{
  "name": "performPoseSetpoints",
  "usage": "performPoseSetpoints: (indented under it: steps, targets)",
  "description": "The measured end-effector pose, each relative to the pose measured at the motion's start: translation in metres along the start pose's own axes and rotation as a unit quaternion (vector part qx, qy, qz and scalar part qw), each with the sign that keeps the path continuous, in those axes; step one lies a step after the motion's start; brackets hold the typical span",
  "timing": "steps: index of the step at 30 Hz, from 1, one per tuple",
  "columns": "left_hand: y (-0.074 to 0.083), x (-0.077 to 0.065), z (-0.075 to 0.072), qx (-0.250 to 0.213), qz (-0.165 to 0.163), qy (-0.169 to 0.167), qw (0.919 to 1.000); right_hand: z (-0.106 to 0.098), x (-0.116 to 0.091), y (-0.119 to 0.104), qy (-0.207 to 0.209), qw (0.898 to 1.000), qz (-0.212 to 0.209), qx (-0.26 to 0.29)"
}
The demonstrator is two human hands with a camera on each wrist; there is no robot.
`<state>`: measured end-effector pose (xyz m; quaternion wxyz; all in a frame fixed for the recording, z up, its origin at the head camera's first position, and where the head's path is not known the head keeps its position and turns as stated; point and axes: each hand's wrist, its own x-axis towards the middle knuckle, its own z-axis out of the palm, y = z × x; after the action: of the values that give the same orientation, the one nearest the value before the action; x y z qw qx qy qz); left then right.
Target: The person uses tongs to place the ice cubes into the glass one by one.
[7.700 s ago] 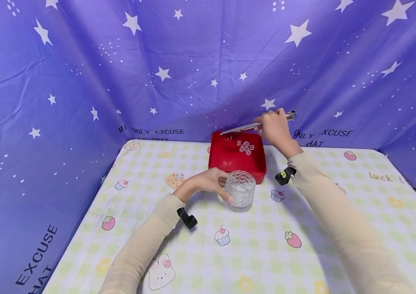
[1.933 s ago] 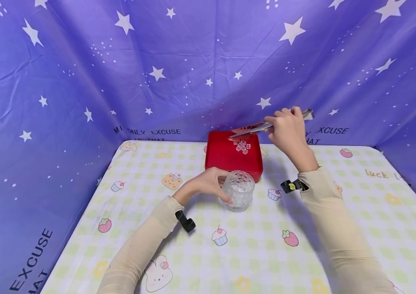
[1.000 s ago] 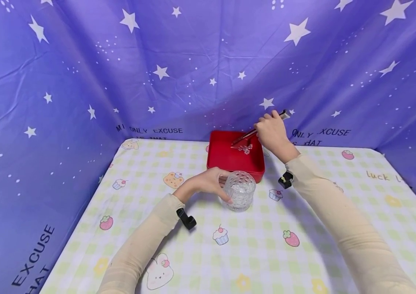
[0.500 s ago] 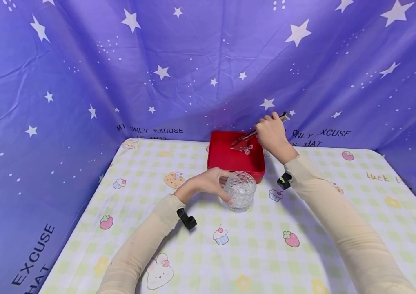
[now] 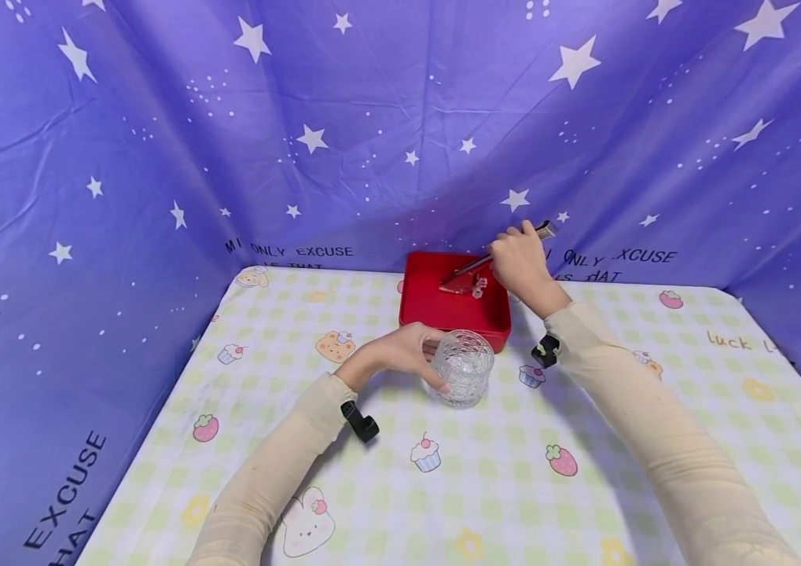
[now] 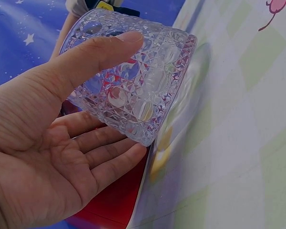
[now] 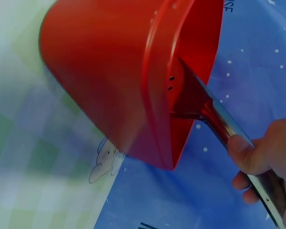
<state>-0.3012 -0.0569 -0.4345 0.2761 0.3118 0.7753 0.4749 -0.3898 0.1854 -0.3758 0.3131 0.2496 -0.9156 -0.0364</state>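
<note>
A clear cut-glass tumbler (image 5: 467, 376) stands on the tablecloth at the front of a red box (image 5: 424, 310). My left hand (image 5: 403, 351) holds the tumbler from its left side; the left wrist view has the thumb on the near wall and the fingers behind the glass. My right hand (image 5: 522, 259) grips the handle of a metal scoop (image 7: 193, 98), whose wide head has small holes. The scoop head dips into the box, slanting down to the left. Several small clear cubes (image 5: 479, 288) lie beside it, some partly hidden by the scoop.
A checked tablecloth (image 5: 365, 487) with printed cartoons covers the table. Blue star-printed curtains (image 5: 372, 141) hang close behind the box and along the sides. The box's near wall rises between the tumbler and the cubes.
From above the box, the scoop has come down inside among the cubes. Over the last half second, it and my right hand slid slightly left and down. My left hand and the tumbler stayed put.
</note>
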Motion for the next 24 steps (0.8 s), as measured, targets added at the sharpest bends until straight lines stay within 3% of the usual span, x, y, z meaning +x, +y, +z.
performPoseSetpoints:
  steps: [9,18,24]
  targets:
    - [-0.001,0.000,0.000,-0.004,0.004,-0.001,1.0000,-0.001,0.000,-0.007,-0.037,0.999,0.011,0.032]
    - [-0.001,0.001,-0.001,-0.006,0.006,-0.005,1.0000,-0.003,-0.003,-0.003,-0.105,0.992,0.048,0.047]
    - [-0.001,0.000,-0.001,-0.003,0.004,-0.004,1.0000,0.000,-0.005,0.003,-0.113,0.991,0.056,0.053]
